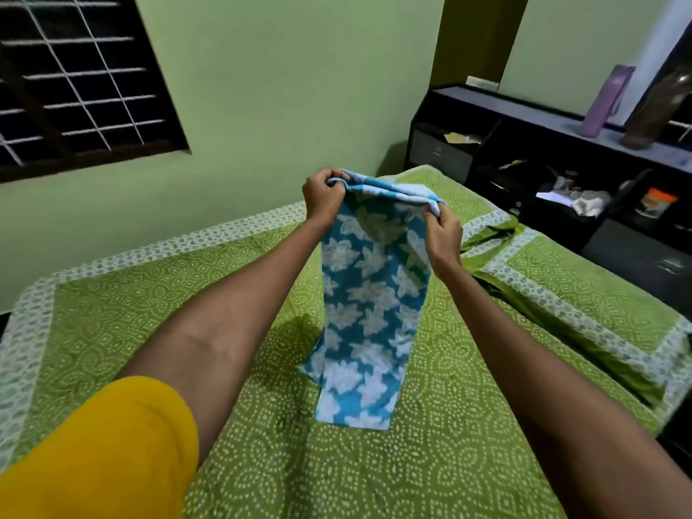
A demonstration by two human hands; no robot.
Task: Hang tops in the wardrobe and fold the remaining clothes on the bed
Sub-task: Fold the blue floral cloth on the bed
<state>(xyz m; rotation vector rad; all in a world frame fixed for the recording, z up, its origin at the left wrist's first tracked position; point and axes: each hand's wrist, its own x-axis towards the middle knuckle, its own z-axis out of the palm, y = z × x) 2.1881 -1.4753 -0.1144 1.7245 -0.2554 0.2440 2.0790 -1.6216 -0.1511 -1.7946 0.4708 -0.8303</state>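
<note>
At the centre of the frame, the left hand point(322, 194) and right hand point(442, 228) each pinch a top corner of a blue floral garment point(369, 301). It hangs limp over the green bed point(149, 312), its hem touching the cover. It looks light and soft, best held along that upper edge.

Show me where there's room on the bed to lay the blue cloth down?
The bed is bare to the left of the hanging blue cloth, out to the white border, and in front, toward the person. The right is crowded: a pillow lies there. Both the left hand and the right hand grip the cloth's top.
</note>
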